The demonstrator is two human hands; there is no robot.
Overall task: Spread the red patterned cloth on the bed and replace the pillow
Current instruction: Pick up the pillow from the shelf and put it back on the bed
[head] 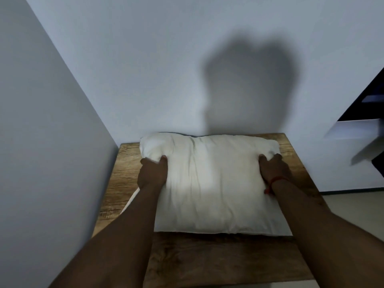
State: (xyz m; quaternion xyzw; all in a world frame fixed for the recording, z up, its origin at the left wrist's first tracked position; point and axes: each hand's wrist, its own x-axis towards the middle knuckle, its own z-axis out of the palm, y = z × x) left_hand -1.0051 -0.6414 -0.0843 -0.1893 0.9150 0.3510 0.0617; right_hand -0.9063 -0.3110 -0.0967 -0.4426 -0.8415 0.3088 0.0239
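Both hands are gripping the white pillow [209, 183]: left hand [152, 173] fingers curled into its left edge, right hand [273, 170] fingers closing on the right edge.

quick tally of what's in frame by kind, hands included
Pillow: 1
Wooden table: 1
Hands: 2, left hand and right hand, both gripping the pillow
Red wrist thread: 1
Red patterned cloth: 0 visible
Total: 5

2 bare, sleeveless forearms; a red thread bracelet [275, 181] circles the wrist of the right hand [273, 168].
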